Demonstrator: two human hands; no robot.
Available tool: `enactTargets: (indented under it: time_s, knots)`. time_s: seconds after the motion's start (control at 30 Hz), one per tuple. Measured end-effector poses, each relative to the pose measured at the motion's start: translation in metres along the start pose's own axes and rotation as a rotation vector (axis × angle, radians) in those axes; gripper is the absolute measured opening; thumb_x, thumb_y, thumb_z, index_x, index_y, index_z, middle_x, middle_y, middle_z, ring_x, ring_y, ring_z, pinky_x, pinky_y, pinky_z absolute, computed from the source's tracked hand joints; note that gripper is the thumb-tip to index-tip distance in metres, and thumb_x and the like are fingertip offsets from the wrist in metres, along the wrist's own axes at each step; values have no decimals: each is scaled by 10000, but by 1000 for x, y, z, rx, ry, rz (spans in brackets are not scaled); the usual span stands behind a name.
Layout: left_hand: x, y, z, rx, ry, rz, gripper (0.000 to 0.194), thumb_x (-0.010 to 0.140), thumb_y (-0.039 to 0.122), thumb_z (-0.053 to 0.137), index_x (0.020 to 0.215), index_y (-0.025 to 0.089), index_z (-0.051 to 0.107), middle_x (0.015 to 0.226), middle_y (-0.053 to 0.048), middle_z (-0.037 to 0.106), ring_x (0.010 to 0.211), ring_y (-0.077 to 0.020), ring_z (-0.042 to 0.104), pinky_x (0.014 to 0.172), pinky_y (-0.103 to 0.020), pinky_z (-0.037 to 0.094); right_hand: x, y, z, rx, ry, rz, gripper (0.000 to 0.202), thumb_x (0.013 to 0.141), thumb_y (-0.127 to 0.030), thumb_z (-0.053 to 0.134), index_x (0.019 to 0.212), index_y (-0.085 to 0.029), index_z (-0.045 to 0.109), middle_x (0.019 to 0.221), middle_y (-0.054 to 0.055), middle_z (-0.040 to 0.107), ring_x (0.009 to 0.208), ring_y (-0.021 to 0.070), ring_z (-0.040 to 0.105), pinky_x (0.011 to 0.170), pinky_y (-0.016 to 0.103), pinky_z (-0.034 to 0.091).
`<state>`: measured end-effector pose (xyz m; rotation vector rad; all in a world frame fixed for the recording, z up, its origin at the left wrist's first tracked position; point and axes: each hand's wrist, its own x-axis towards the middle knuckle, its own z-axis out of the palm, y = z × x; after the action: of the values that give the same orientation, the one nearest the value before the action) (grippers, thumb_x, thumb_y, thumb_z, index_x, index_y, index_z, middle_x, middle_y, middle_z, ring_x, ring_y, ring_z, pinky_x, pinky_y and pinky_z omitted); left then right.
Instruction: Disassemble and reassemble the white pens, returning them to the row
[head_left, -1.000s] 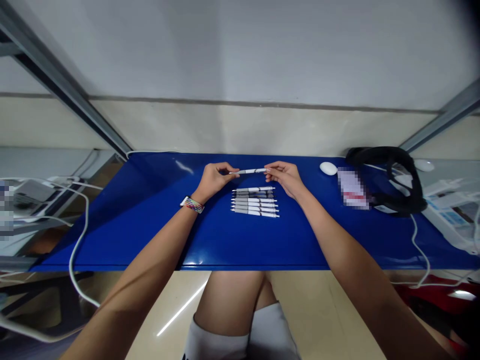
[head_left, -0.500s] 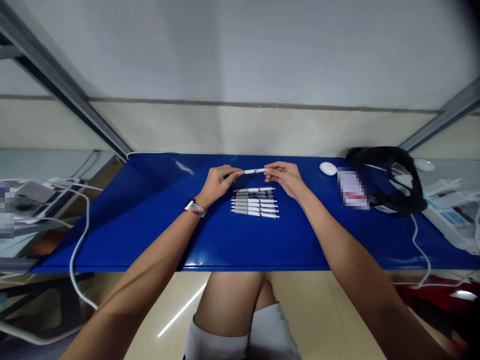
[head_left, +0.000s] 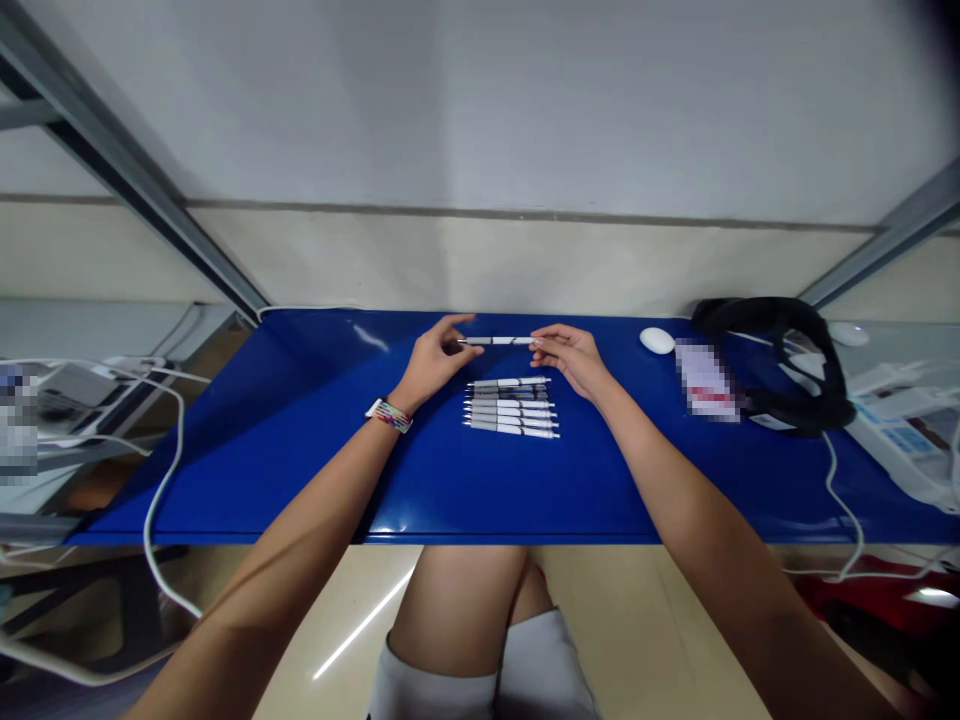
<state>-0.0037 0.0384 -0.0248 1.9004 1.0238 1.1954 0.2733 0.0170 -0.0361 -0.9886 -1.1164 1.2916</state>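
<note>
A white and grey pen point(head_left: 501, 341) lies level above the row, its right end pinched in the fingers of my right hand point(head_left: 568, 357). Around the pen's tip, my left hand point(head_left: 439, 358) has its thumb and forefinger spread apart, with a gap between them. Several similar pens point(head_left: 511, 411) are side by side on the blue table point(head_left: 480, 500), just below the held pen, tips pointing left. One pen near the top of the row looks darker than the others.
At the right of the table are a white mouse point(head_left: 657, 341), a blurred-out pale item point(head_left: 706, 380) and a black headset-like strap point(head_left: 814, 415). A white cable point(head_left: 178, 440) hangs at the left. Metal posts rise at both sides, with a wall behind.
My left thumb and forefinger have opened off the pen, and its grey left part now shows. My right hand keeps its hold at nearly the same spot.
</note>
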Motion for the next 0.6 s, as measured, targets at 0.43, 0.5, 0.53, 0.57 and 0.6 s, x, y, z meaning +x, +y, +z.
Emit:
enactTargets:
  time_s: [0.43, 0.5, 0.53, 0.57, 0.6]
  knots:
    - [2, -8, -4, -15, -78, -74, 375, 994, 558, 667, 930, 209, 788, 718, -26, 735, 666, -169, 629, 680, -308, 451, 4, 3, -2, 17, 12, -3, 417, 650, -446, 1010, 927, -198, 821, 825, 43, 772, 701, 167, 710, 721, 352, 657]
    - [2, -8, -4, -23, -86, -75, 335, 927, 517, 764, 1063, 211, 772, 736, -6, 736, 656, -161, 615, 653, -290, 431, 4, 3, -2, 32, 14, -7, 411, 650, -438, 1013, 924, -194, 827, 821, 46, 772, 696, 169, 711, 711, 352, 655]
    - [2, -8, -4, -14, -86, -72, 335, 918, 508, 775, 1065, 208, 768, 744, -5, 737, 663, -160, 616, 656, -287, 430, 4, 4, -2, 41, 14, -9, 410, 646, -433, 1015, 920, -193, 830, 820, 46, 772, 695, 172, 711, 705, 354, 654]
    - [3, -8, -4, 1, -82, -72, 328, 939, 521, 746, 1007, 201, 773, 740, -12, 734, 673, -162, 622, 671, -291, 438, 5, 4, -2, 49, 12, -8, 410, 639, -430, 1019, 916, -194, 831, 817, 46, 771, 695, 175, 710, 700, 359, 653]
    - [3, -9, -5, 19, -75, -77, 368, 977, 546, 690, 913, 193, 772, 725, -22, 726, 678, -166, 626, 689, -299, 446, 4, 4, -2, 55, 12, -6, 409, 631, -426, 1022, 910, -196, 831, 813, 45, 769, 696, 178, 708, 697, 364, 653]
